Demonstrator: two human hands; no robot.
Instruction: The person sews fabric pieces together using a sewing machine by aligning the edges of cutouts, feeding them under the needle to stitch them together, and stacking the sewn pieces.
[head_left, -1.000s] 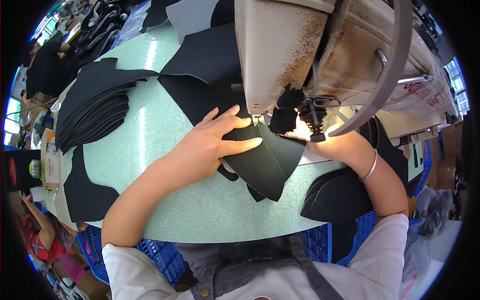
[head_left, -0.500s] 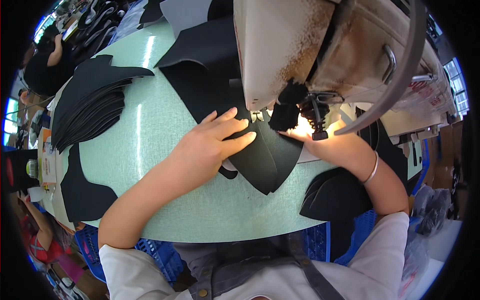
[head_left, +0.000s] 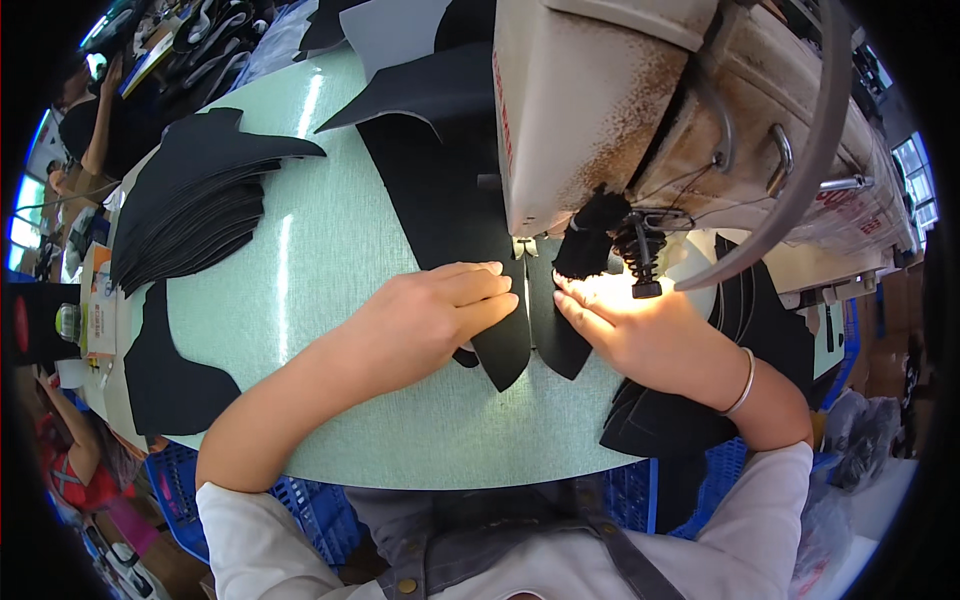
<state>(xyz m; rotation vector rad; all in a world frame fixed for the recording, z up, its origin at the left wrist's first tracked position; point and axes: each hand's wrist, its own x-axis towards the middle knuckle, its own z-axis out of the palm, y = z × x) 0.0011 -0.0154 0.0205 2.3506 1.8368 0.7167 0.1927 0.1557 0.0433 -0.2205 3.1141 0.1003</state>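
Two black, smooth sheet pieces (head_left: 502, 350) with pointed near ends lie side by side under the presser foot (head_left: 524, 247) of a sewing machine (head_left: 590, 110). A narrow gap runs between their near ends. My left hand (head_left: 440, 310) rests on the left piece, fingers stretched and flat, just before the presser foot. My right hand (head_left: 640, 325) lies with extended fingers on the right piece (head_left: 562, 345), under the bright machine lamp. More black material (head_left: 420, 190) spreads to the left of and behind the machine head.
A stack of black cut pieces (head_left: 190, 215) lies on the table's left, with one loose piece (head_left: 170, 370) nearer me. More stacked pieces (head_left: 660, 415) sit by my right forearm. Blue crates (head_left: 315, 515) stand below the table edge. Other people are at the far left.
The two pieces' near ends, overlapping before, now lie apart with a gap. My right hand has come nearer and its fingers show on the right piece. The far black sheet has folded back.
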